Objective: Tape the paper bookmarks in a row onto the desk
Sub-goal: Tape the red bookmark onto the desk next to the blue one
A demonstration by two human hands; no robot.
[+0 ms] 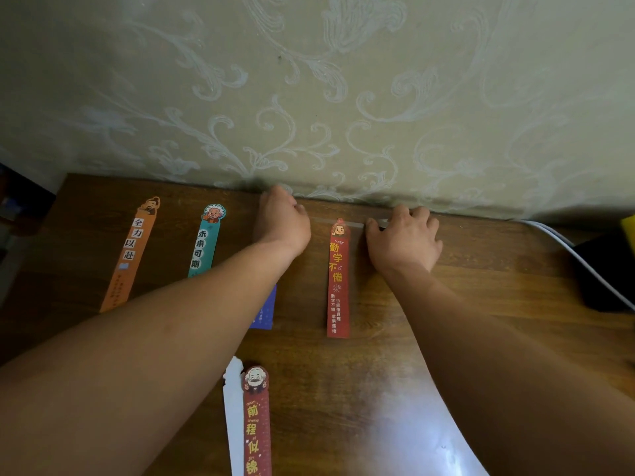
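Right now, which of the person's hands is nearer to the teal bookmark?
Left. The left hand is just right of the teal bookmark's top end. The right hand is much farther right, beyond the red bookmark.

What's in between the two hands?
The head view shows the top of the red bookmark between the left hand and right hand, with a clear tape strip across it.
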